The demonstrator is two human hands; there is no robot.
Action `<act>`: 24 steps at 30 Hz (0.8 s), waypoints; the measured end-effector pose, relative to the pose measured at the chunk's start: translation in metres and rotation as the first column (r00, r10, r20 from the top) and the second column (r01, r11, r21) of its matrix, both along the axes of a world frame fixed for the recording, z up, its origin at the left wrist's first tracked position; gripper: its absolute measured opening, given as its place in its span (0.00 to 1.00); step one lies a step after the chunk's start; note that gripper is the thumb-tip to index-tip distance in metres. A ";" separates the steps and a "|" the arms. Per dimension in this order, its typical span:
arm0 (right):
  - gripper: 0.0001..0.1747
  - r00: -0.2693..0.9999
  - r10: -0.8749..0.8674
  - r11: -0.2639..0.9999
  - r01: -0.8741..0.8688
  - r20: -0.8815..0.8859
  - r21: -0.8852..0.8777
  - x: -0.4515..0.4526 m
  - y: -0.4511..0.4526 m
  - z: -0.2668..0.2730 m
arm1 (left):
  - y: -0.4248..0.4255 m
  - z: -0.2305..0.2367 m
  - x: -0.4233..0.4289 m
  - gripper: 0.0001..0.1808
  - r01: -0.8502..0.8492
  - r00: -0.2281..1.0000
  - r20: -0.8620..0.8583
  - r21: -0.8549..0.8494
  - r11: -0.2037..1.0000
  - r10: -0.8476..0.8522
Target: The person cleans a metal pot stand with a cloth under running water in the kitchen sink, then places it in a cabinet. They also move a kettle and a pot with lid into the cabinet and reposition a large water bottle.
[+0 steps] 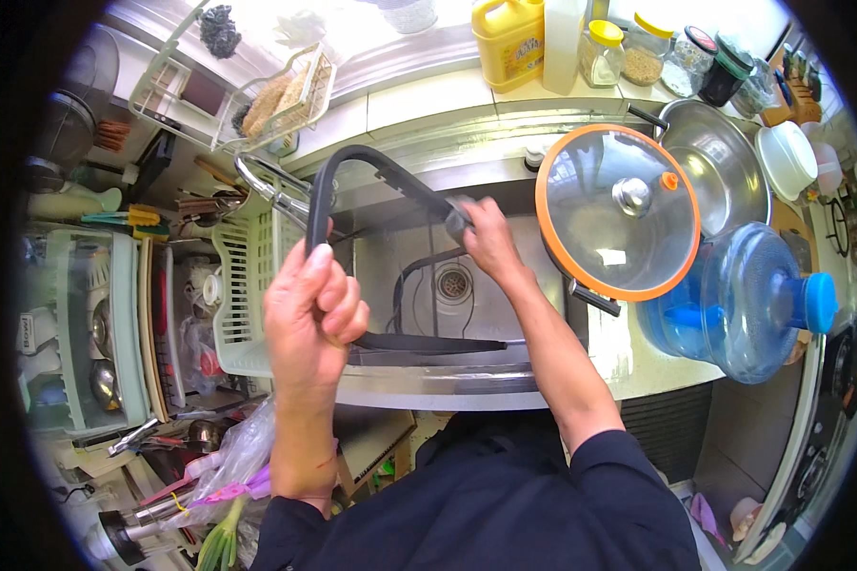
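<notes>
My left hand point(314, 307) grips the upright side of a black bent-bar frame point(321, 193) held over a stainless steel sink point(371, 268). From that hand the bar rises, curves over and slopes down to the right. My right hand point(489, 239) presses a grey scrubber or cloth point(460, 220), blurred, against the sloping bar. More dark bars cross the sink, and a flat black one runs along its near side; whether they belong to the same frame I cannot tell. The round drain strainer point(453, 283) shows between them.
A chrome faucet point(278, 196) and a pale green plastic basket point(246, 300) stand left. On the right are an orange-rimmed glass lid point(593, 214), a steel pot point(714, 164) and a large blue water bottle point(743, 300). A yellow jug point(510, 46) and several jars line the back ledge.
</notes>
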State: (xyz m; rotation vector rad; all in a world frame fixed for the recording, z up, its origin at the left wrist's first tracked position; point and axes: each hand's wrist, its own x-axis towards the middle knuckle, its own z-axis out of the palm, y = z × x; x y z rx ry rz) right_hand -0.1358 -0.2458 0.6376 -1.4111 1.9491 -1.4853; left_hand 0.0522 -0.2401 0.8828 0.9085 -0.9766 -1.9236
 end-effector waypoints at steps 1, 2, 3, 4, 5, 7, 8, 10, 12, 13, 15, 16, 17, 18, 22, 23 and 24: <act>0.21 0.997 -0.053 0.978 0.043 0.047 0.204 -0.001 0.014 -0.012 | 0.000 0.004 0.002 0.12 -0.005 1.000 -0.021 -0.011 1.000 0.005; 0.19 0.984 -0.099 0.988 0.079 0.149 0.129 -0.004 0.023 -0.021 | 0.000 0.008 0.005 0.11 0.005 1.000 -0.020 -0.025 1.000 -0.006; 0.18 0.952 -0.155 0.983 0.122 0.262 0.137 -0.008 0.028 -0.024 | 0.000 0.011 0.007 0.13 0.009 1.000 0.007 -0.033 0.999 -0.009; 0.17 0.896 -0.228 0.966 0.159 0.382 0.204 -0.010 0.033 -0.023 | -0.001 0.014 0.009 0.15 0.006 1.000 0.026 -0.052 0.999 -0.004; 0.15 0.801 -0.191 0.982 0.151 0.567 0.117 -0.013 0.032 -0.014 | -0.001 0.017 0.011 0.17 0.015 0.999 0.039 -0.078 0.997 -0.012; 0.14 0.730 0.044 0.982 0.093 0.682 -0.163 -0.013 0.024 0.023 | 0.000 0.023 0.011 0.10 0.009 0.999 0.037 -0.058 0.998 -0.007; 0.14 0.720 0.127 0.963 0.076 0.682 -0.259 -0.009 0.017 0.049 | 0.000 0.026 0.010 0.10 0.018 0.999 0.036 -0.054 0.998 -0.016; 0.13 0.884 0.208 0.906 -0.012 0.419 -0.424 -0.005 0.007 0.103 | 0.004 0.029 0.008 0.11 0.013 0.999 0.037 -0.056 0.998 -0.011; 0.15 0.879 0.336 0.828 -0.105 0.339 -0.550 0.007 -0.004 0.147 | 0.009 0.031 0.005 0.11 0.005 0.998 0.055 -0.073 0.997 -0.001; 0.18 0.919 0.315 0.791 -0.116 0.238 -0.600 0.017 -0.013 0.161 | 0.011 0.031 0.004 0.11 -0.013 0.998 0.054 -0.082 0.997 0.017; 0.21 0.962 0.256 0.746 -0.260 -0.095 -0.613 0.031 -0.031 0.170 | 0.014 0.032 0.005 0.11 0.006 0.998 0.068 -0.069 0.998 -0.001; 0.22 0.985 0.149 0.753 -0.168 -0.083 -0.636 0.028 -0.035 0.165 | 0.014 0.032 0.006 0.12 0.037 0.998 0.052 -0.064 0.997 -0.033; 0.23 0.989 0.055 0.777 -0.130 -0.139 -0.616 0.027 -0.042 0.157 | 0.014 0.033 0.008 0.12 0.065 0.997 0.037 -0.059 0.996 -0.063; 0.22 0.997 0.063 0.857 -0.073 -0.037 -0.509 0.016 -0.041 0.145 | 0.013 0.034 0.010 0.12 0.072 0.997 0.012 -0.047 0.996 -0.071; 0.19 0.901 0.040 0.969 0.071 0.433 -0.238 0.000 -0.023 0.117 | 0.008 0.040 0.017 0.15 0.088 0.995 -0.042 -0.038 0.995 -0.090; 0.20 0.834 0.123 0.958 0.041 0.538 -0.283 0.000 -0.020 0.120 | 0.008 0.042 0.017 0.15 0.091 0.994 -0.048 -0.046 0.995 -0.093; 0.21 0.902 0.214 0.894 -0.027 0.374 -0.448 0.002 -0.021 0.128 | 0.008 0.043 0.016 0.16 0.093 0.994 -0.050 -0.024 0.995 -0.094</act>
